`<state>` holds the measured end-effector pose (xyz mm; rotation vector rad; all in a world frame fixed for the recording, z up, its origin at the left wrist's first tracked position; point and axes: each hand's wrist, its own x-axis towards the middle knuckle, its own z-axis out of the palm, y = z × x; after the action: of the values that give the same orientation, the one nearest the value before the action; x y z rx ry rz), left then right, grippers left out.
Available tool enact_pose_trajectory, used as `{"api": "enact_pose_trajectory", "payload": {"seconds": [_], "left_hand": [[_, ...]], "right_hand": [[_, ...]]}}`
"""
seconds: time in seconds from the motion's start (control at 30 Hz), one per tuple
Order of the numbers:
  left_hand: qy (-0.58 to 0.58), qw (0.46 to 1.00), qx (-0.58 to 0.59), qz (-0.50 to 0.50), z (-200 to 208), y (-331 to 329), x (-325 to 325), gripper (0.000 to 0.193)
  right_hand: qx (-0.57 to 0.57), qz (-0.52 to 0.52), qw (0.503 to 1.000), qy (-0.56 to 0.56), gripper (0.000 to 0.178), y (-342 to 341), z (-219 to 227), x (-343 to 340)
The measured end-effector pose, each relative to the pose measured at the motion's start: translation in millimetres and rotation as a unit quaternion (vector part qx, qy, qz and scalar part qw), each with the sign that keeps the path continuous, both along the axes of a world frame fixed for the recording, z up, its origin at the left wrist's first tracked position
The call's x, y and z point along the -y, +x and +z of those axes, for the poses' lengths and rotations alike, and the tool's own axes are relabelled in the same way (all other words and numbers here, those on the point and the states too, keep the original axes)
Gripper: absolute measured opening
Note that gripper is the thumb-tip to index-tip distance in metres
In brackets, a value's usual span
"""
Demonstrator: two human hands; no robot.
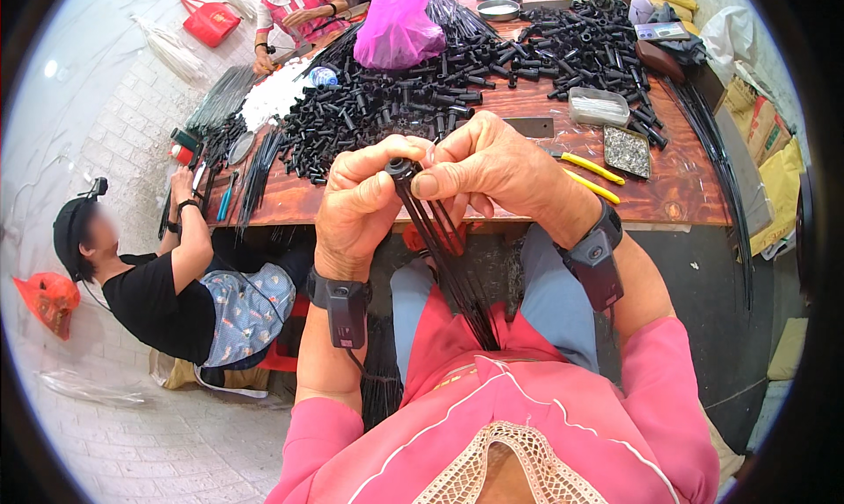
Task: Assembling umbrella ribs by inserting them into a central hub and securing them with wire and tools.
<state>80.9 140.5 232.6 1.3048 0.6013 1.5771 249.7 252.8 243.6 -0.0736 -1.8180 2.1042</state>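
Observation:
My left hand (pixel 356 196) is closed round the top of a bundle of thin black rods (pixel 459 280) that look like umbrella ribs. A round black cap with a hole, the hub (pixel 403 166), sits at their upper end, between my thumbs. From there the ribs slant down toward my lap. My right hand (pixel 497 165) pinches at the hub's right side, its thumb and fingertips pressed close to it. Whatever small piece may be between those fingertips is hidden. Both hands are in front of the table's near edge.
On the wooden table (pixel 677 183) lie heaped black plastic tubes (pixel 369 99), yellow-handled pliers (pixel 591 165), a tray of small metal parts (pixel 627 150) and a clear box (pixel 600 106). A purple bag (pixel 400 29) lies behind. Co-workers sit left (pixel 158 284) and across (pixel 294 7).

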Motion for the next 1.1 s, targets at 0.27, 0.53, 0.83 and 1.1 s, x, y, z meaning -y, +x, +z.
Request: {"api": "enact_pose_trajectory", "payload": {"seconds": [0.27,0.53,0.83,1.1], "left_hand": [[0.049,0.99,-0.133,0.0,23,4,6,0.043],[-0.028,0.977,-0.174,0.121,38,27,22,0.029],[-0.08,0.958,0.021,0.274,15,44,7,0.027],[-0.111,0.96,0.037,0.253,-7,42,-11,0.013]], "right_hand": [[0.009,0.194,0.978,-0.071,0.034,-6,-4,-6],[0.037,0.086,0.995,0.042,0.036,4,7,-14],[0.015,-0.146,0.971,0.19,0.02,12,4,-1],[0.016,-0.11,0.978,0.176,0.018,12,1,-21]]}}
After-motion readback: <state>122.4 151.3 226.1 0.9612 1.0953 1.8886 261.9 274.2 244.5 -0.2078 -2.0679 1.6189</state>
